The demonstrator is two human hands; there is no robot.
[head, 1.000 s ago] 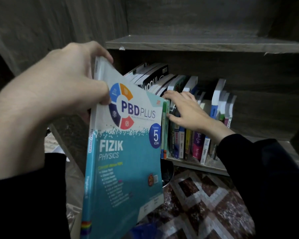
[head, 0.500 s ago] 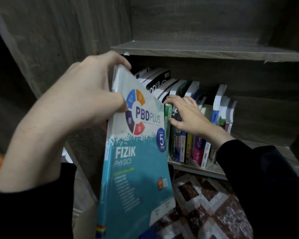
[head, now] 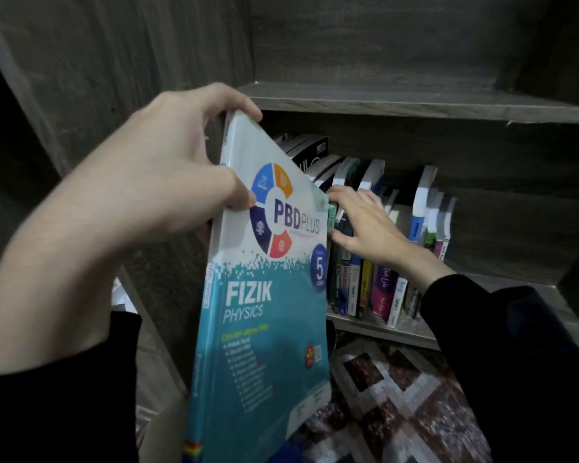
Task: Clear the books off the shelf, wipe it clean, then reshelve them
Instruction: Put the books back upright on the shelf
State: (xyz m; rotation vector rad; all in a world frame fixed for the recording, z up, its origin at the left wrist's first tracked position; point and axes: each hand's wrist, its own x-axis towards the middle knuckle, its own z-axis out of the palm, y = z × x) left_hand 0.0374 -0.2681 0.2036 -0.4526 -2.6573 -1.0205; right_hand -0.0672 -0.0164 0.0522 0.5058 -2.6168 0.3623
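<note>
My left hand (head: pixel 168 175) grips the top of a teal and white Fizik physics workbook (head: pixel 268 315), thumb on the cover, holding it upright in front of the shelf's left side. A row of several books (head: pixel 375 282) stands on the lower shelf board (head: pixel 375 325), leaning left. My right hand (head: pixel 365 225) rests on the tops of those books, fingers spread toward the ones nearest the workbook. The workbook hides the leftmost books in the row.
An upper shelf board (head: pixel 415 105) runs above the row. The dark wooden side panel (head: pixel 147 61) rises at left. A patterned rug (head: pixel 398 406) covers the floor below. To the right of the books the shelf board (head: pixel 515 289) is bare.
The workbook and my left hand have shifted right and closer to the shelf across the frames. My right hand stays on the book tops, fingers spreading a little wider.
</note>
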